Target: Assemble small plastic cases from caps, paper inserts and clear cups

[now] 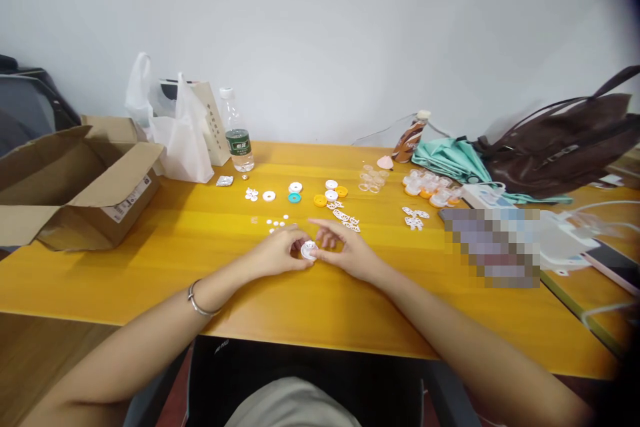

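Both my hands meet over the middle of the yellow table (150, 267). My left hand (280, 251) and my right hand (345, 250) pinch a small white round plastic piece (309, 250) between their fingertips. The right hand's other fingers stick out. A silver bangle (199, 303) circles my left wrist. Just beyond the hands lie tiny white dots (277, 221), white cut-out shapes (345, 216), and round discs in white (269, 196), teal (295, 197) and yellow (320, 200).
An open cardboard box (75, 180) sits at the left. White plastic bags (175, 127) and a water bottle (239, 140) stand at the back. Clear and orange plastic parts (430, 188), a brown bottle (410, 139), a teal umbrella (450, 157) and a brown bag (565, 140) fill the right.
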